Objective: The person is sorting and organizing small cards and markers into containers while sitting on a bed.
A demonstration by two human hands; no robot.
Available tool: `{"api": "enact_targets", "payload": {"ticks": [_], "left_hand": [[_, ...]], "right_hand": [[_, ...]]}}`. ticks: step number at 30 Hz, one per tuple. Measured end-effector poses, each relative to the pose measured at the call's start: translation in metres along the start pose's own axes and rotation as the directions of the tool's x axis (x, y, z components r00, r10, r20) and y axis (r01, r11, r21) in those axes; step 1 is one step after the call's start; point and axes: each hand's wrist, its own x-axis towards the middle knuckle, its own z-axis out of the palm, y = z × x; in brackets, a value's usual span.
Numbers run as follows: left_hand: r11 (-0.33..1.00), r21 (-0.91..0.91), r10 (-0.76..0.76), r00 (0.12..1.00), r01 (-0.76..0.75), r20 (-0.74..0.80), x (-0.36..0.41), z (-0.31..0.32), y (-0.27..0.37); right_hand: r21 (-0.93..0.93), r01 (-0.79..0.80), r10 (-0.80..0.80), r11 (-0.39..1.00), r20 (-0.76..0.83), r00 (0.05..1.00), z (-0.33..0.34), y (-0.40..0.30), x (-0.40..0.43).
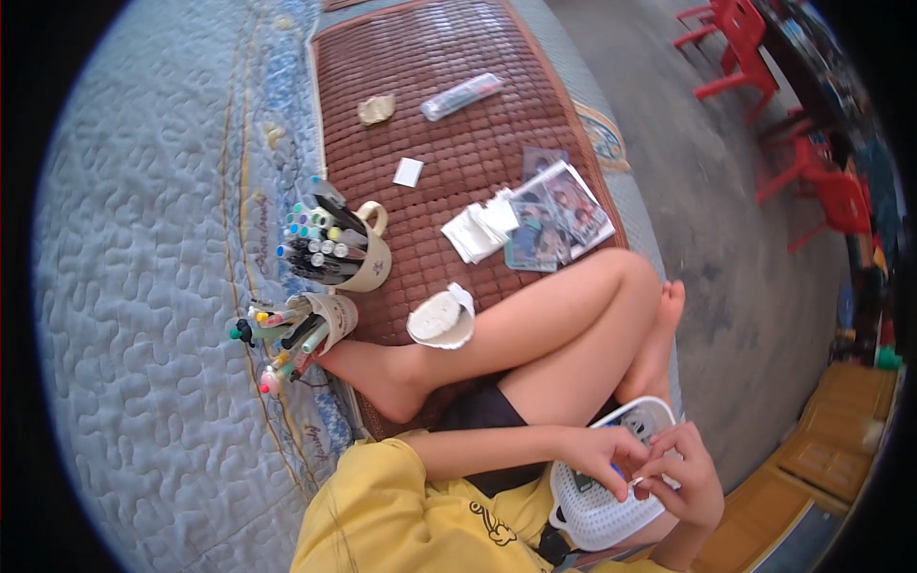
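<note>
Both hands meet over a white perforated plastic basket point(609, 519) by the lap. My right hand point(684, 473) pinches a small white object point(635, 484), mostly hidden by the fingers. My left hand point(605, 458) is beside it, thumb near the object; whether it also grips it cannot be told. Inside the basket lie a clear round item point(641, 422) and something dark green point(584, 481). By the shin rests an open round white container point(444, 326) holding pale material.
On the brown mat point(430, 143) stand a mug of pens point(372, 265) and a pen cup point(340, 319). White paper squares point(476, 233), picture cards point(562, 215), a wrapped packet point(462, 97) and a beige lump point(376, 109) lie beyond. Red chairs point(745, 64) stand on the floor.
</note>
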Motion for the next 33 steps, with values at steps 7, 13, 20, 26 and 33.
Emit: {"api": "enact_targets", "payload": {"ticks": [7, 13, 20, 26, 33], "left_hand": [[0.848, 0.530, 0.112, 0.976, 0.004, -0.188, -0.049, -0.009, 0.059], [0.860, 0.480, 0.064, 0.896, 0.174, -0.439, -0.104, -0.041, 0.059], [0.922, 0.379, 0.050, 0.944, 0.082, -0.326, -0.090, -0.042, 0.060], [0.960, 0.253, -0.041, 0.953, 0.120, -0.300, -0.090, -0.035, 0.059], [0.990, -0.091, -0.128, 0.969, 0.110, -0.211, -0.093, -0.034, 0.059]], "right_hand": [[0.144, 0.085, -0.115, 0.986, 0.215, 0.970, -0.022, -0.030, 0.074], [0.007, 0.073, -0.072, 0.997, -0.081, 0.994, 0.006, -0.004, 0.212], [-0.212, 0.256, -0.296, 0.943, -0.186, 0.937, 0.102, 0.019, 0.355], [-0.372, 0.297, -0.368, 0.879, -0.133, 0.920, 0.124, 0.024, 0.369], [0.577, 0.052, 0.216, 0.815, -0.387, 0.896, 0.062, 0.037, 0.279]]}}
